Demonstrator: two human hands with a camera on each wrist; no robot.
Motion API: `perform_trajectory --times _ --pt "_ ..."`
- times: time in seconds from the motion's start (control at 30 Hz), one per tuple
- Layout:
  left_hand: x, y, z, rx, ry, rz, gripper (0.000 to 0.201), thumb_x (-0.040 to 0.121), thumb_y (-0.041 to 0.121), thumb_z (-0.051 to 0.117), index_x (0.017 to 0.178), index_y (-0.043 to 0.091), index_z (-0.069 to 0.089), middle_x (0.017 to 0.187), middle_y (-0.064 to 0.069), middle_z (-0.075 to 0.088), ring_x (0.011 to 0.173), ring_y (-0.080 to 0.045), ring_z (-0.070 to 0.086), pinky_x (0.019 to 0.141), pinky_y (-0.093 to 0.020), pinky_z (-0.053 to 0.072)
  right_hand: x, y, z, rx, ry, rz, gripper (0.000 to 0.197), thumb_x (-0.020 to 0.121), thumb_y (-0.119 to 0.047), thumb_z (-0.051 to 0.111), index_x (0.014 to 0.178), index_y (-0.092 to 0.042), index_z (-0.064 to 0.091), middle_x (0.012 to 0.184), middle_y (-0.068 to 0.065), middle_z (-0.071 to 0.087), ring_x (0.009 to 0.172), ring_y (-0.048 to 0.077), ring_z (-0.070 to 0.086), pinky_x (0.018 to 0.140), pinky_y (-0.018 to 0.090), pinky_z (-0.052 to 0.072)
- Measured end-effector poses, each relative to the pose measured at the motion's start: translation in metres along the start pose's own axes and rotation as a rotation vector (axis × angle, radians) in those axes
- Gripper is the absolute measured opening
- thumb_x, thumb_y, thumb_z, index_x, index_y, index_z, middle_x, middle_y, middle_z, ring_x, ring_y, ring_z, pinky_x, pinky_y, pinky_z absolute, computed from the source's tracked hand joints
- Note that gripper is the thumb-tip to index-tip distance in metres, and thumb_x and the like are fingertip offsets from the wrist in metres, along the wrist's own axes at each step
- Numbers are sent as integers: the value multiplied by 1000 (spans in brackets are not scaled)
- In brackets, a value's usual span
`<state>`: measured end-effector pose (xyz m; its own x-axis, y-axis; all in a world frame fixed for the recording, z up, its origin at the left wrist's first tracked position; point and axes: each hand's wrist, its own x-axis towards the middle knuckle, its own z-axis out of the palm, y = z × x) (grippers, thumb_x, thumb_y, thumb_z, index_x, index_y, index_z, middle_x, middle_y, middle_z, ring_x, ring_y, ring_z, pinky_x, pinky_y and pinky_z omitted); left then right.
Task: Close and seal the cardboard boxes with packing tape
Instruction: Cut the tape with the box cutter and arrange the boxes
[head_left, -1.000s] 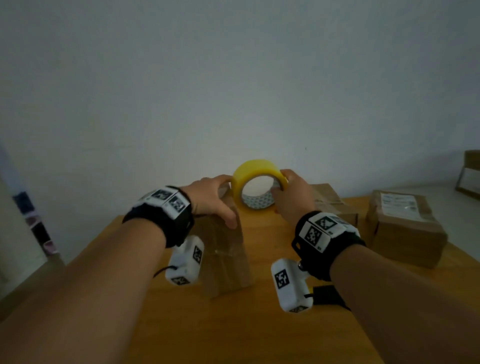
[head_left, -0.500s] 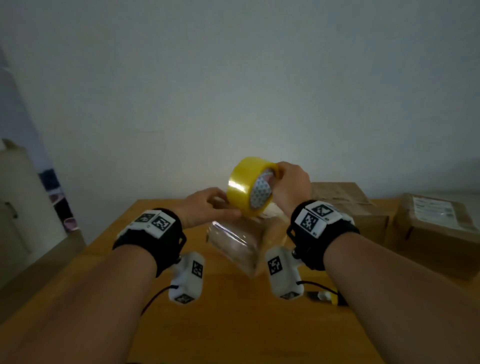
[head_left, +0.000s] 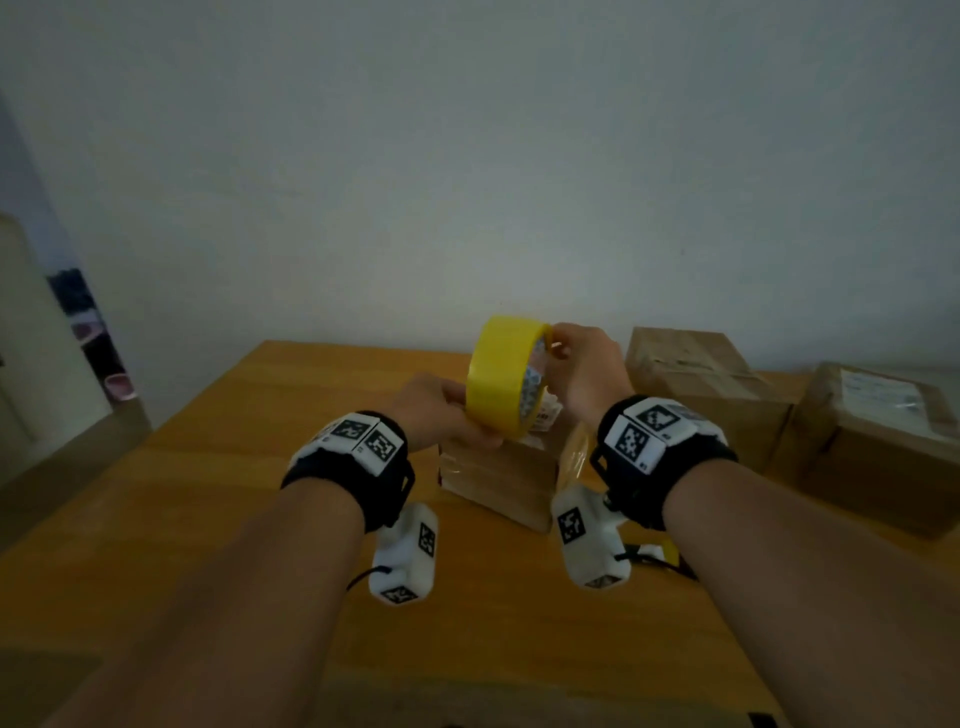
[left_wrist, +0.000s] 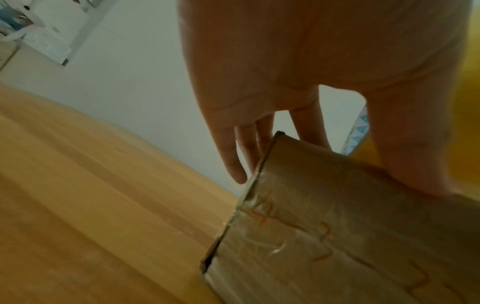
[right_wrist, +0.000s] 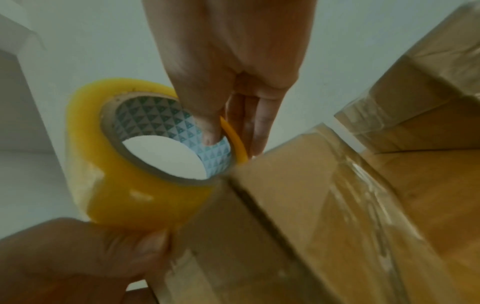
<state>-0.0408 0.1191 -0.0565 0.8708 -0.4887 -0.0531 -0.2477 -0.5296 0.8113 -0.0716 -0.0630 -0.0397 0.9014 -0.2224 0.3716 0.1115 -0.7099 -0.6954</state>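
A yellow tape roll (head_left: 501, 374) is held edge-on just above a small cardboard box (head_left: 498, 483) on the wooden table (head_left: 234, 467). My right hand (head_left: 587, 374) grips the roll, thumb inside the patterned core (right_wrist: 166, 127) and fingers outside. My left hand (head_left: 436, 415) holds the box's top: the thumb (left_wrist: 415, 154) presses the near face beside the roll (left_wrist: 467, 123), and the fingers (left_wrist: 231, 156) reach down behind it. Shiny clear tape (right_wrist: 363, 195) lies over the box (right_wrist: 285, 216). The roll's loose end is hidden.
Two larger cardboard boxes stand at the back right, one (head_left: 696, 384) against the wall and one with a white label (head_left: 872, 447) nearer the table's right edge. Bare tabletop (left_wrist: 91, 195) stretches left and toward me. A doorway (head_left: 88, 338) opens at far left.
The small box went from standing tall to tilted to lying lower under my hands. The roll turned from facing me to edge-on. My left hand shifted to its top.
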Motion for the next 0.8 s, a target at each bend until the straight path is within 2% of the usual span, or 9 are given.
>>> perform_trajectory --times 0.07,0.17,0.23,0.3,0.37,0.47,0.57,0.63,0.8 --pt "1 5 4 29 7 7 21 68 24 84 86 22 74 89 4 70 87 -15 63 73 -30 46 0 6 -3 16 -37 50 25 92 -25 60 69 -23 50 70 -2 53 66 20 54 62 33 44" --pt "1 14 8 121 11 36 14 69 26 83 77 24 72 86 1 70 85 -17 63 70 -28 44 -3 7 -8 -93 -76 76 36 93 -29 59 62 -22 42 60 -5 44 56 11 43 49 26 30" --pt "3 19 8 191 16 59 18 67 28 84 80 22 73 90 -2 71 88 -21 65 72 -32 47 -5 9 -13 -62 -103 99 24 91 -33 62 72 -19 56 67 -2 58 63 14 55 52 26 40" --pt "4 24 8 314 25 104 35 64 34 85 94 20 73 98 -2 70 90 -22 64 74 -34 50 -10 13 -24 50 -74 135 14 88 -30 66 79 -20 63 79 6 70 74 20 68 68 37 56" --pt "6 29 13 448 75 198 57 61 41 85 111 23 65 111 0 64 97 -23 62 76 -35 49 -17 18 -40 92 -18 163 14 88 -23 66 75 -23 63 82 10 72 78 24 70 78 45 58" --pt "3 40 27 495 132 284 63 69 35 81 123 20 54 117 -4 60 102 -26 59 78 -35 48 -28 30 -69 22 -77 297 11 90 -10 61 81 -16 65 87 11 72 82 24 69 71 36 58" --pt "2 46 41 509 102 252 19 80 32 70 88 17 62 83 -5 65 75 -25 62 63 -34 50 -44 42 -94 -174 -285 389 16 86 -3 61 81 -16 69 86 9 71 79 22 68 66 30 55" --pt "4 49 46 530 133 227 27 83 34 66 68 17 51 63 -1 55 57 -20 53 52 -28 40 -58 50 -103 -293 -410 416 12 88 -5 63 88 -14 71 90 6 70 85 18 66 67 26 52" --pt "9 57 51 613 181 200 32 81 34 69 65 17 47 57 3 47 51 -14 45 48 -24 36 -85 71 -100 -485 -638 471 38 83 -17 73 120 -15 64 124 3 62 118 22 57 81 23 47"
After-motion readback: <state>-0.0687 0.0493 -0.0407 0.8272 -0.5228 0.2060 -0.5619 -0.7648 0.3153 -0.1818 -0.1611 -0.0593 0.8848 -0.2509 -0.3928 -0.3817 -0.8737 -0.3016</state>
